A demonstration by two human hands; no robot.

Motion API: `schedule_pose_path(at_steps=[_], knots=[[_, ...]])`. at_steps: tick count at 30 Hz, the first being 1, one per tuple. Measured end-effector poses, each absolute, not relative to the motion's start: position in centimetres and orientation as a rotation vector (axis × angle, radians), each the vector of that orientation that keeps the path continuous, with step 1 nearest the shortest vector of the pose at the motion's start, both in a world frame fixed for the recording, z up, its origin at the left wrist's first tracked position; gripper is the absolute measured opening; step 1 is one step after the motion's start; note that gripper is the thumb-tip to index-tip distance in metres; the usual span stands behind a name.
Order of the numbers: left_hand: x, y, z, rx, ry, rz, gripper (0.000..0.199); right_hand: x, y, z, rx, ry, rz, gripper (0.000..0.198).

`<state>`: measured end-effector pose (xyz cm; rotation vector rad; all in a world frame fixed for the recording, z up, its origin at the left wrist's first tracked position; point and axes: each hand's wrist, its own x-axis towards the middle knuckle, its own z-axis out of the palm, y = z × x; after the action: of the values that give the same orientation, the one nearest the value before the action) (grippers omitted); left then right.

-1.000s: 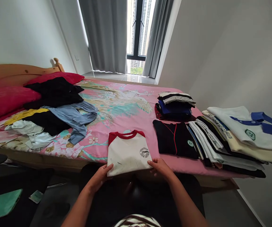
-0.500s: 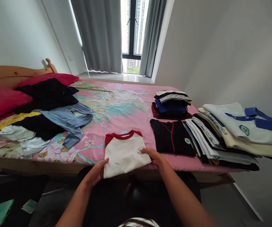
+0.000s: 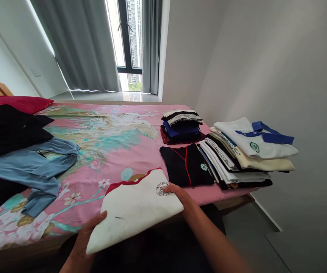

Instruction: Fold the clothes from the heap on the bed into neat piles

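Observation:
A folded white shirt (image 3: 135,204) with red trim and a round black print is held between both hands, tilted, over the bed's front edge. My left hand (image 3: 85,235) is closed on its lower left side, thumb on top. On the right side, beside the print, my right hand (image 3: 183,199) grips it with the thumb on top; the fingers beneath are hidden. Just right of the shirt lies a folded black garment with red piping (image 3: 187,165), apart from my right hand.
Folded clothes form a stack (image 3: 182,127) at the back and a larger pile (image 3: 245,151) at the right. A blue long-sleeved garment (image 3: 46,155) and a black garment (image 3: 10,129) lie loose at left on the flowered bed sheet (image 3: 118,146). A wall bounds the right.
The shirt has been lifted and tilted, its upper part now folded out of sight, and it appears larger. The view has swung right. Both hands still hold it.

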<state>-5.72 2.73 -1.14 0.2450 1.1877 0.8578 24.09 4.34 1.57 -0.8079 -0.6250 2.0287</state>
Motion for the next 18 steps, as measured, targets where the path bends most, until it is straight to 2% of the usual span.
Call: schedule_pose_path(at_steps=[9, 11, 14, 18], knots=[[9.9, 13.1, 8.0, 0.829, 0.624, 0.942, 0.064, 39.1, 9.7, 8.1, -0.906, -0.954, 1.464, 0.053], [13.3, 15.6, 6.8, 0.918, 0.572, 0.892, 0.059, 42.6, 10.7, 7.7, -1.172, -1.043, 1.299, 0.051], [16.8, 17.8, 2.0, 0.976, 0.817, 0.682, 0.045, 45.9, 11.5, 5.0, -1.720, -1.086, 1.078, 0.050], [17.6, 17.8, -3.7, 0.989, 0.934, 0.566, 0.049, 46.8, 12.2, 0.9, -2.063, -1.070, 0.905, 0.055]])
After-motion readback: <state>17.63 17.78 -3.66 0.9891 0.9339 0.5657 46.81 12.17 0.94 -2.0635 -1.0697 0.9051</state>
